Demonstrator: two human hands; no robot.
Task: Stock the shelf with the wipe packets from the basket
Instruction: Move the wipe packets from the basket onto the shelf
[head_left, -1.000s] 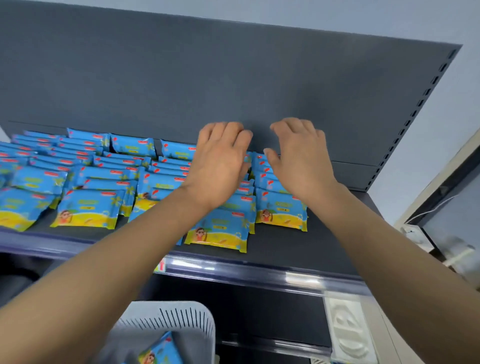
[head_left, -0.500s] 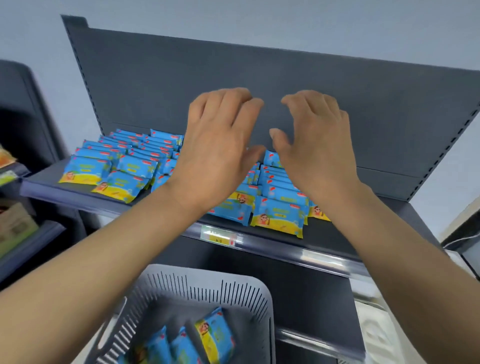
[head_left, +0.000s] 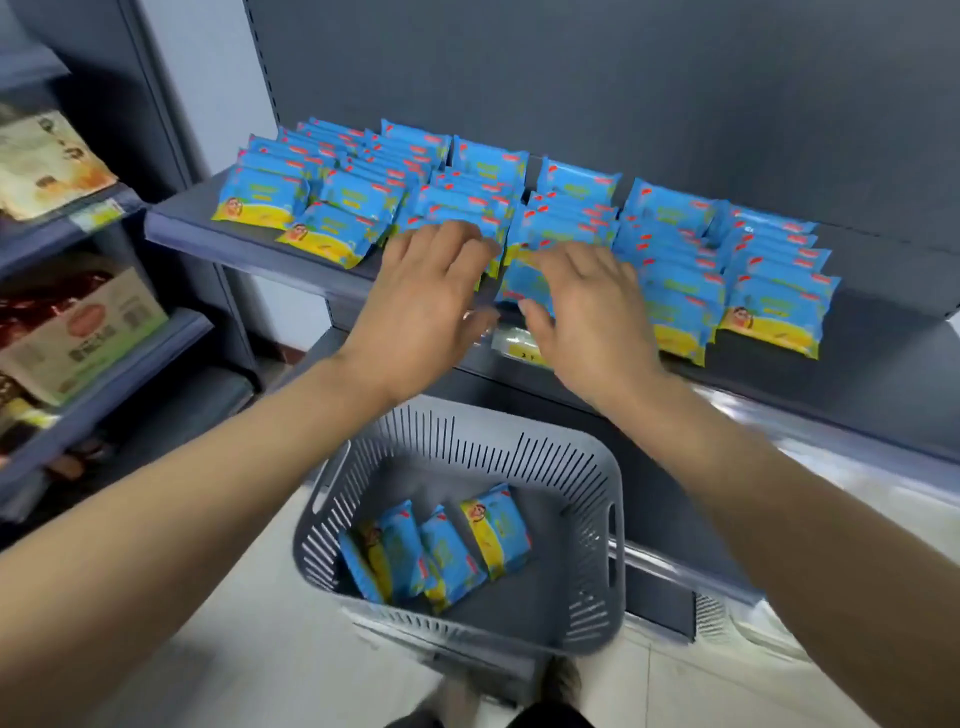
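A dark grey shelf (head_left: 883, 332) crosses the middle of the frame. Blue and yellow wipe packets (head_left: 670, 208) lie on it in overlapping rows, back to front, leaving its right end bare. Pale floor (head_left: 249, 654) shows along the bottom.

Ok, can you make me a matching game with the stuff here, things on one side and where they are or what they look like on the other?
Things:
1 grey basket
2 cardboard box
3 rows of packets
4 loose packets

Matches:
A inside the basket
B on the dark shelf
C on the side shelves, far left
D has slits in its walls

Pairs: 1-D, 2-C, 3-B, 4-A
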